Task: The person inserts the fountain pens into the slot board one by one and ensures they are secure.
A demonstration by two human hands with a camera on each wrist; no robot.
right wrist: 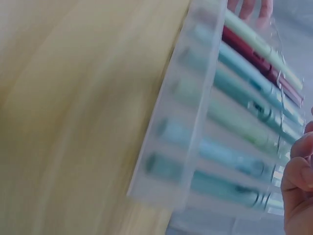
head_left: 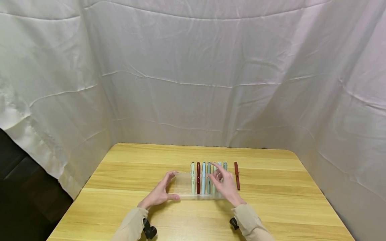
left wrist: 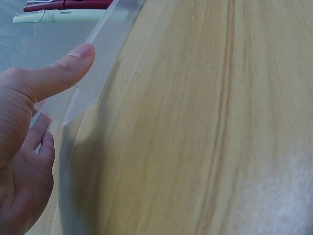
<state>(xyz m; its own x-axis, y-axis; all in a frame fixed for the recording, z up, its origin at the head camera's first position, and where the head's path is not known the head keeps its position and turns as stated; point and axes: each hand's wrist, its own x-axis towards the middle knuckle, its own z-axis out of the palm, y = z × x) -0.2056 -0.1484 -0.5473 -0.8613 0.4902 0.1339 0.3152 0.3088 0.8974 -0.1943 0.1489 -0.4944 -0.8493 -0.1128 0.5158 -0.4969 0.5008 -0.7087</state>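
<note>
A clear plastic pen case [head_left: 184, 184] lies on the table, with several capped pens side by side in it. From the left come a pale green pen [head_left: 193, 184], a dark red pen [head_left: 198, 184], a light blue pen [head_left: 203, 182] and a teal pen [head_left: 208, 185], then more in green, blue and teal. My left hand [head_left: 161, 193] grips the case's left end, thumb [left wrist: 73, 63] on its front wall. Above the pens on the right hovers my right hand [head_left: 225, 184], thumb and forefinger apart near the teal pen's cap; whether they touch it is unclear.
Another dark red pen [head_left: 237, 175] lies on the wooden table [head_left: 135, 167], right of the case. Pale curtains [head_left: 193, 100] hang behind the table and along both sides. At the far left is a black surface [head_left: 24, 184].
</note>
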